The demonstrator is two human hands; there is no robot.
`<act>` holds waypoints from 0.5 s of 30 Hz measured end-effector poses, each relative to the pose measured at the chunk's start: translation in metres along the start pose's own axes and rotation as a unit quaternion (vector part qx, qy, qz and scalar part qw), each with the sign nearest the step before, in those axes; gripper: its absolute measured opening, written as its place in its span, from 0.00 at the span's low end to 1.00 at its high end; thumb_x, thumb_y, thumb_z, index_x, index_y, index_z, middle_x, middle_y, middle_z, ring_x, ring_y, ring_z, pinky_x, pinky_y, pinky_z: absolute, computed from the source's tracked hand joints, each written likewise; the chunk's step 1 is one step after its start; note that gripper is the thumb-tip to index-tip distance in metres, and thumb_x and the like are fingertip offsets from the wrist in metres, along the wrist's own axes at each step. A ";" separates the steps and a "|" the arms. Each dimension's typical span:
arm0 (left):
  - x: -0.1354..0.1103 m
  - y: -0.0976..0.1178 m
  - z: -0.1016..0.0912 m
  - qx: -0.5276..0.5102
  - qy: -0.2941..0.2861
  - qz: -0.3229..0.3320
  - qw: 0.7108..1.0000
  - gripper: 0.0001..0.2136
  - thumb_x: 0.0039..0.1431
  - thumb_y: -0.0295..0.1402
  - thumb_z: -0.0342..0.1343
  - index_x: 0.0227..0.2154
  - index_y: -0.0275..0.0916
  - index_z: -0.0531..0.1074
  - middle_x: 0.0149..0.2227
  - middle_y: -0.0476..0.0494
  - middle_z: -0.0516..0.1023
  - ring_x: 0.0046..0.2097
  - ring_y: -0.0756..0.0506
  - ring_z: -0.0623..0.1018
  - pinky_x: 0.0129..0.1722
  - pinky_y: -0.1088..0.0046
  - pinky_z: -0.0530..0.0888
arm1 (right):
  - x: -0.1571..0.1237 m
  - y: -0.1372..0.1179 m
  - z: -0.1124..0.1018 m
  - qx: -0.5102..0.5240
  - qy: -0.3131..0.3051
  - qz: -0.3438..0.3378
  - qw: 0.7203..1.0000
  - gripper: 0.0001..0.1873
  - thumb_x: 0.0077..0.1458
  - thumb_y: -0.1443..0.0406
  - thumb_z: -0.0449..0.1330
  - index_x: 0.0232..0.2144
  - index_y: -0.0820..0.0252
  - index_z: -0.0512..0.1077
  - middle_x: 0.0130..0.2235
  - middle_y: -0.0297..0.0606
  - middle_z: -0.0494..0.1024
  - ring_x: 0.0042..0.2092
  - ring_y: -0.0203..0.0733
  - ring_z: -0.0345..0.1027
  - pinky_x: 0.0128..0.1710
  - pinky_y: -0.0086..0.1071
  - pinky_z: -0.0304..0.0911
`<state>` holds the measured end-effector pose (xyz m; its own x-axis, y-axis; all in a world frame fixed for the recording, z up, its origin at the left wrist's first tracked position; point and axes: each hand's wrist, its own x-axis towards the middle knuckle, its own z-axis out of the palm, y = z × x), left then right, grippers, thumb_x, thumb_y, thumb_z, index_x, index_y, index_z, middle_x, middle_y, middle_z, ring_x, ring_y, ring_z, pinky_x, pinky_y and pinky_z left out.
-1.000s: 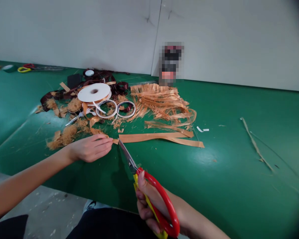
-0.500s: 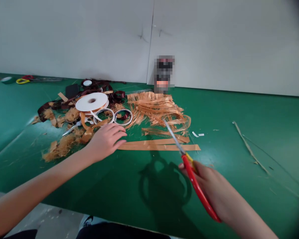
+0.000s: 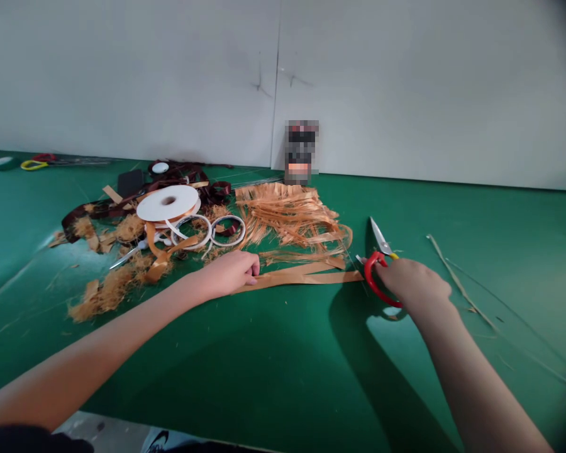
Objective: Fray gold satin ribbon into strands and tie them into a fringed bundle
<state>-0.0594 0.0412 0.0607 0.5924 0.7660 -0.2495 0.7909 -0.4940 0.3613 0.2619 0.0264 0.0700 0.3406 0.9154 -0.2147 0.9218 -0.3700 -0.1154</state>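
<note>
My left hand (image 3: 231, 272) is closed in a pinch on the left end of a long orange ribbon strip (image 3: 306, 275) that lies flat on the green table (image 3: 273, 365). To the right, my right hand (image 3: 412, 283) grips the red and yellow handles of a pair of scissors (image 3: 380, 261). The blades point away from me and rest low over the table, just past the strip's right end.
Behind the strip lies a heap of shredded orange ribbon (image 3: 292, 214). A white ribbon spool (image 3: 168, 202), two tape rings (image 3: 210, 230), dark ribbon and frayed scraps (image 3: 108, 289) clutter the left. A thin stick (image 3: 457, 283) lies at right. Another pair of scissors (image 3: 33, 163) sits far left.
My right hand carried the scissors from near my body to the right end of the strip and lowered them. My left hand slid right and closed on the strip's end.
</note>
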 end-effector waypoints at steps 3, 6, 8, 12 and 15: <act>0.002 0.006 -0.018 0.013 -0.020 0.002 1.000 0.04 0.56 0.26 0.54 0.27 0.38 0.71 0.30 0.45 0.77 0.30 0.46 0.75 0.25 0.74 0.66 | -0.001 -0.007 -0.018 -0.041 -0.023 0.072 0.996 0.22 0.53 0.59 0.58 0.36 0.78 0.75 0.42 0.73 0.75 0.46 0.75 0.71 0.36 0.52 0.64; 0.004 0.018 -0.037 0.029 -0.015 0.006 0.999 0.03 0.57 0.26 0.53 0.29 0.37 0.69 0.34 0.43 0.76 0.33 0.45 0.74 0.28 0.73 0.65 | -0.008 -0.022 -0.039 -0.050 -0.030 0.050 0.997 0.24 0.59 0.58 0.52 0.39 0.78 0.74 0.46 0.73 0.73 0.48 0.70 0.71 0.39 0.49 0.63; 0.005 0.027 -0.049 0.034 -0.006 0.009 0.999 0.03 0.56 0.25 0.51 0.31 0.37 0.68 0.34 0.44 0.75 0.33 0.46 0.73 0.28 0.73 0.64 | -0.016 -0.038 -0.050 -0.045 -0.041 -0.006 0.998 0.23 0.58 0.54 0.54 0.38 0.72 0.74 0.42 0.65 0.76 0.46 0.67 0.72 0.39 0.47 0.64; 0.008 0.047 -0.065 -0.023 0.051 0.020 0.998 0.05 0.55 0.24 0.50 0.34 0.39 0.65 0.37 0.45 0.73 0.37 0.46 0.72 0.32 0.73 0.65 | -0.038 -0.072 -0.058 0.082 -0.057 -0.214 0.972 0.23 0.52 0.54 0.62 0.47 0.62 0.69 0.50 0.49 0.75 0.51 0.55 0.69 0.45 0.42 0.65; 0.010 0.057 -0.071 -0.097 0.092 0.005 0.991 0.05 0.54 0.23 0.49 0.32 0.40 0.63 0.37 0.47 0.71 0.34 0.49 0.72 0.30 0.74 0.65 | -0.049 -0.090 -0.053 0.224 -0.098 -0.364 0.899 0.21 0.53 0.57 0.62 0.48 0.55 0.67 0.52 0.41 0.73 0.51 0.47 0.68 0.46 0.37 0.64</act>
<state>-0.0195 0.0498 0.1424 0.5476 0.8325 -0.0844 0.7310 -0.4268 0.5325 0.1722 0.0232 0.1421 -0.4025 0.9113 -0.0868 0.7057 0.2484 -0.6635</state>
